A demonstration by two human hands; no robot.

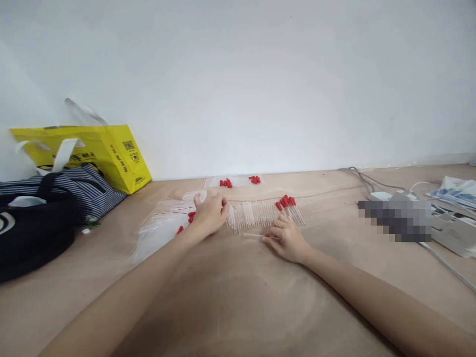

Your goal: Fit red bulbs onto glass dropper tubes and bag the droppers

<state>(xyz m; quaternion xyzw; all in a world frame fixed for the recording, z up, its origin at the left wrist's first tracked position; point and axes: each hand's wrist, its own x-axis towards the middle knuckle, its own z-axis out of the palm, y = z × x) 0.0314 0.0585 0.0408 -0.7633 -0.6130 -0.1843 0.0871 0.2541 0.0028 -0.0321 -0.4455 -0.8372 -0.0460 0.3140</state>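
A row of thin clear glass tubes (253, 214) lies on the wooden table. At its right end several tubes carry red rubber caps (286, 202). My right hand (287, 239) rests beside them, its fingers pinched on a single clear tube (256, 235) lying flat. My left hand (210, 213) lies curled over a clear plastic bag (163, 225), near loose red caps (191, 216); what its fingers hold is hidden. More red caps (225, 183) lie on another bag further back.
A yellow shopping bag (111, 153), a striped bag (85, 191) and a black bag (33, 233) stand at the left. Grey cables (362, 179), a power strip (451, 230), a blurred patch (396, 218) and printed packets (457, 191) lie at the right. A white wall closes the back.
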